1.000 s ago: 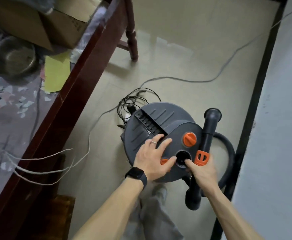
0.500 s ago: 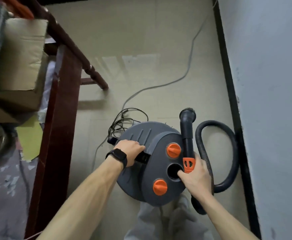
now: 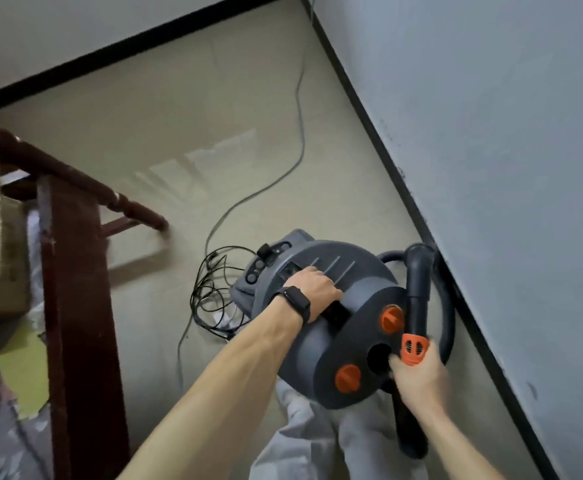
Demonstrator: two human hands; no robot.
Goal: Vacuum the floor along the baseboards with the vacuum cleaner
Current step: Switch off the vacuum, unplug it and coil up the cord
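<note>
A round grey vacuum cleaner (image 3: pixel 362 296) with two orange knobs and a dark hose port sits tilted over the beige floor, close to the wall. My left hand (image 3: pixel 312 291), with a black watch on the wrist, grips the black carry handle on its top. My right hand (image 3: pixel 418 375) grips the black wand (image 3: pixel 418 282) just below its orange collar, beside the hose port. The black hose (image 3: pixel 447 327) loops behind the wand against the black baseboard (image 3: pixel 404 183).
A dark wooden bed frame (image 3: pixel 75 278) with a turned rail stands at the left. A tangle of black cable (image 3: pixel 212 292) lies left of the vacuum, and a grey cord (image 3: pixel 298 126) runs across the floor toward the far corner. My light trousers show below.
My left hand went from resting on the vacuum's lid to gripping its handle. The vacuum now sits nearer the right wall, and my view has swung toward the room's corner.
</note>
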